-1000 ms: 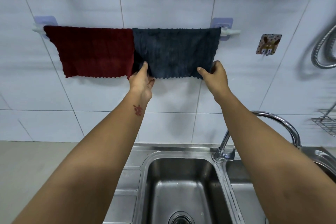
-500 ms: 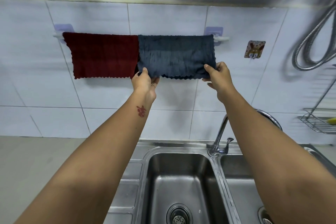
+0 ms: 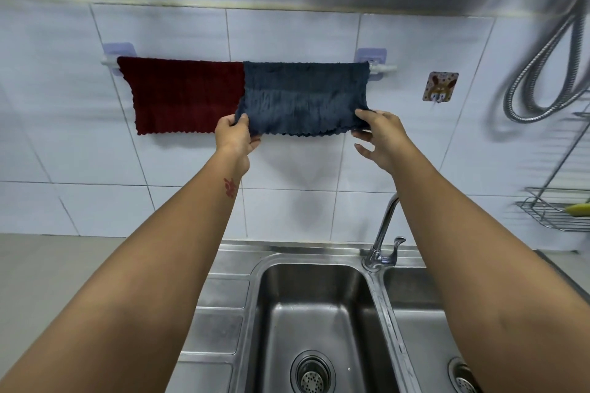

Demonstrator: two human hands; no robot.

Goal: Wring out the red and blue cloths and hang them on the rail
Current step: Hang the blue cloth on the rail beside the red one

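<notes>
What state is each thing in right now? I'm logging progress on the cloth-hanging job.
red cloth: draped over the rail, hanging flat, untouched.
blue cloth: draped over the rail, both lower corners pinched.
rail: mounted on the wall, carrying both cloths.
left hand: gripping the blue cloth's lower left corner.
right hand: gripping its lower right corner.
faucet: no water running.
sink: empty.

Both arms reach toward twelve o'clock, palms inward. Left hand [image 3: 234, 137] pinches shut (thumb on top); right hand [image 3: 381, 137] likewise, lower fingers loose.

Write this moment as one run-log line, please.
stage: hanging | red cloth: on rail | blue cloth: on rail | left hand, right hand: pinching its bottom corners
</notes>
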